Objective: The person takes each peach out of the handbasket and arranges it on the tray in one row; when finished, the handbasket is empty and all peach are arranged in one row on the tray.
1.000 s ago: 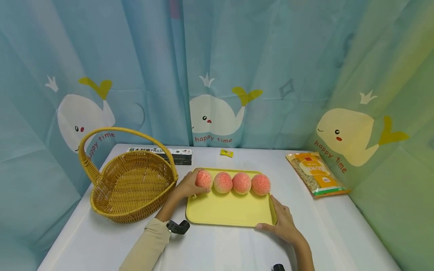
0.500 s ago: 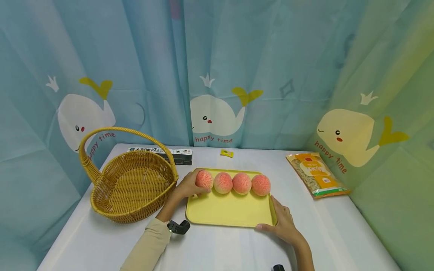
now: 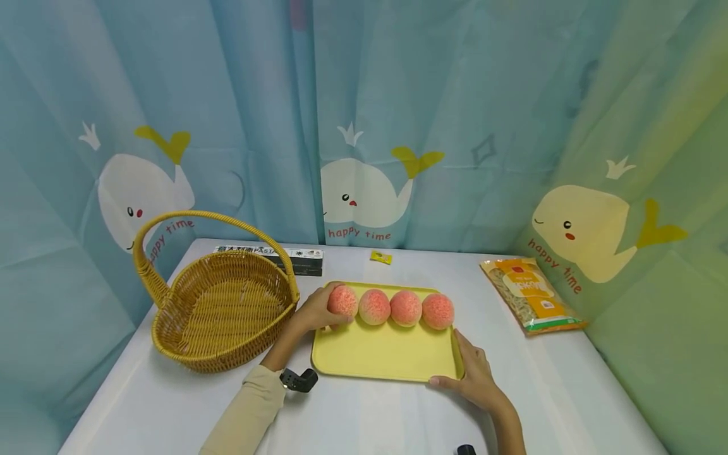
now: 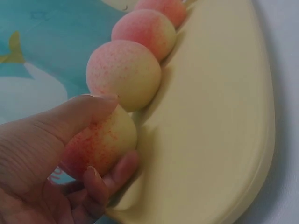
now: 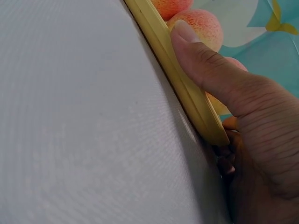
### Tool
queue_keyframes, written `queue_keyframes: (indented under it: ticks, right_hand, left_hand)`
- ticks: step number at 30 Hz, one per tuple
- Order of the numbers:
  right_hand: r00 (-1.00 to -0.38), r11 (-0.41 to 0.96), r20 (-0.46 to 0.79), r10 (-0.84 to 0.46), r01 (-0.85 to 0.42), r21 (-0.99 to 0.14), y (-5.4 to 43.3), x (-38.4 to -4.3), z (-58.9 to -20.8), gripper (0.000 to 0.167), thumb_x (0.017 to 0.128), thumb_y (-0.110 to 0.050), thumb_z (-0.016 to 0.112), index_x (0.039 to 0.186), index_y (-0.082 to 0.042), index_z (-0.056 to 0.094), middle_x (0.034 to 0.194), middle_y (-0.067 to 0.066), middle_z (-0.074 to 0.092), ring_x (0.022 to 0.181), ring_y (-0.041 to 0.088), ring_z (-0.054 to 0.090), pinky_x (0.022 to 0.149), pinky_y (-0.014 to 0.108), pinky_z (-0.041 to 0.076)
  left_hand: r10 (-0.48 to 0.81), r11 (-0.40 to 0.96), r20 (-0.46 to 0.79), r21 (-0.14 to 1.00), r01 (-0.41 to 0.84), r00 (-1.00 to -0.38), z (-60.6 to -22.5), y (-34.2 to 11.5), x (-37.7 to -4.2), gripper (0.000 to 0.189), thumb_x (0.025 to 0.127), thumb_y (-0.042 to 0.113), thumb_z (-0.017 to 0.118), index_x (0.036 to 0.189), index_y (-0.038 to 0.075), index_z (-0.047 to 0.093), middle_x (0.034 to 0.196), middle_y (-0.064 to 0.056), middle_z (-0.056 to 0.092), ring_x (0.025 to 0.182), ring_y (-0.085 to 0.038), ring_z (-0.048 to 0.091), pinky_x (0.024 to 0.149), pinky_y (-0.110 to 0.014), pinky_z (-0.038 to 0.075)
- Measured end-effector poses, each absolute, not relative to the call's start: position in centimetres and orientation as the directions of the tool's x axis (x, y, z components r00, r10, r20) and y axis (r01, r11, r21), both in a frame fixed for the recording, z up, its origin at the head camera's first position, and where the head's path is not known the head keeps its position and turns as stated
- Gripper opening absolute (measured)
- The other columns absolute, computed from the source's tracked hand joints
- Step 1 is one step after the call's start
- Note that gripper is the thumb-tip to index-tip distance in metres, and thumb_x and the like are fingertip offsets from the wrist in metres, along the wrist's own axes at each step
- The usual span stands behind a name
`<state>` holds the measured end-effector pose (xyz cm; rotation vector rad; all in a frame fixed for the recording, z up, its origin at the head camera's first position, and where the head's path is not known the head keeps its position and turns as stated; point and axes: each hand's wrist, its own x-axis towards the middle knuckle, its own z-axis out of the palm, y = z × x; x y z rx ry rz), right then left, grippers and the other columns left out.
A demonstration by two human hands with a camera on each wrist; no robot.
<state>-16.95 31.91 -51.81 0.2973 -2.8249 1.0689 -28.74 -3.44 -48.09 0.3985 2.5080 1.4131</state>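
Note:
Several pink-and-cream peaches (image 3: 406, 308) stand in a row along the far side of a yellow tray (image 3: 387, 354). My left hand (image 3: 315, 311) grips the leftmost peach (image 4: 105, 144), thumb over its top and fingers curled beneath its side in the left wrist view. That peach sits at the tray's left end, right beside its neighbour (image 4: 124, 74). At the tray's near right corner, my right hand (image 3: 476, 379) holds the rim, its thumb (image 5: 201, 58) along the front edge and the other fingers along the right side, partly hidden under the palm in the right wrist view.
A wicker basket (image 3: 227, 316) with a tall handle stands left of the tray. Behind it lies a black-and-white pasta box (image 3: 307, 262). A small yellow packet (image 3: 381, 257) is at the back, an orange bag (image 3: 531, 294) at the right. Curtains (image 3: 455, 126) enclose the table.
Both hands keep their places on the peach and the tray. The whole head view shifts very slightly; nothing on the table has moved.

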Motion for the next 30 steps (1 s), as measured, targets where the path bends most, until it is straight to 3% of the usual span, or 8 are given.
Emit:
queue_keyframes:
  ticks: [10,17,19,24,26,30]
  right_hand:
    - [-0.978,0.742,0.156,-0.137,-0.205,-0.638,32.2,-16.7,-51.3,0.115,0.068,-0.035,0.086,0.153,0.003,0.019,0.153,0.029,0.029,0.127,0.042,0.031,0.094,0.051,0.027]
    - [-0.975,0.741,0.172,-0.142,-0.22,-0.635,32.1,-16.9,-51.4,0.116,0.067,-0.036,0.087,0.153,0.003,0.019,0.153,0.029,0.03,0.127,0.042,0.032,0.095,0.05,0.026]
    - [-0.973,0.746,0.177,-0.147,-0.226,-0.626,32.1,-17.0,-51.5,0.117,0.066,-0.036,0.087,0.153,0.003,0.02,0.153,0.029,0.031,0.127,0.042,0.033,0.095,0.05,0.027]
    - [-0.976,0.754,0.159,-0.15,-0.217,-0.621,32.2,-17.0,-51.3,0.116,0.068,-0.036,0.086,0.153,0.004,0.019,0.153,0.029,0.031,0.125,0.041,0.033,0.093,0.049,0.029]
    - [-0.982,0.755,0.131,-0.138,-0.19,-0.628,32.3,-17.0,-51.1,0.112,0.071,-0.036,0.084,0.153,0.004,0.018,0.153,0.029,0.03,0.124,0.041,0.033,0.094,0.051,0.031]
    - [-0.992,0.749,0.072,-0.105,-0.126,-0.65,32.5,-17.2,-50.7,0.099,0.086,-0.036,0.072,0.153,0.007,0.013,0.154,0.031,0.026,0.128,0.044,0.032,0.102,0.062,0.032]
  left_hand:
    - [0.36,0.497,-0.084,0.86,0.115,-0.929,-47.9,-3.2,-28.5,0.083,0.078,0.025,0.083,0.148,0.016,0.038,0.125,-0.024,0.045,0.064,-0.019,0.063,0.054,-0.028,0.052]
    - [0.359,0.497,-0.111,0.863,0.089,-0.927,-47.6,-3.4,-28.2,0.094,0.081,0.029,0.081,0.154,0.011,0.024,0.133,-0.029,0.037,0.065,-0.02,0.065,0.054,-0.028,0.054]
    - [0.34,0.516,-0.115,0.852,0.083,-0.933,-47.5,-3.4,-27.9,0.096,0.081,0.031,0.08,0.154,0.01,0.022,0.134,-0.029,0.037,0.07,-0.023,0.065,0.058,-0.032,0.056]
    - [0.259,0.616,-0.084,0.782,0.097,-0.962,-46.9,-3.2,-26.7,0.099,0.082,0.038,0.078,0.155,0.008,0.019,0.137,-0.027,0.037,0.102,-0.032,0.06,0.085,-0.045,0.053]
    - [0.222,0.652,-0.041,0.749,0.117,-0.974,-46.5,-3.0,-26.1,0.098,0.082,0.04,0.077,0.155,0.009,0.02,0.137,-0.026,0.036,0.105,-0.034,0.057,0.088,-0.047,0.051]
    - [0.18,0.701,0.07,0.69,0.178,-0.981,-45.6,-2.6,-24.7,0.092,0.084,0.043,0.075,0.154,0.009,0.026,0.133,-0.023,0.038,0.103,-0.035,0.056,0.078,-0.046,0.052]
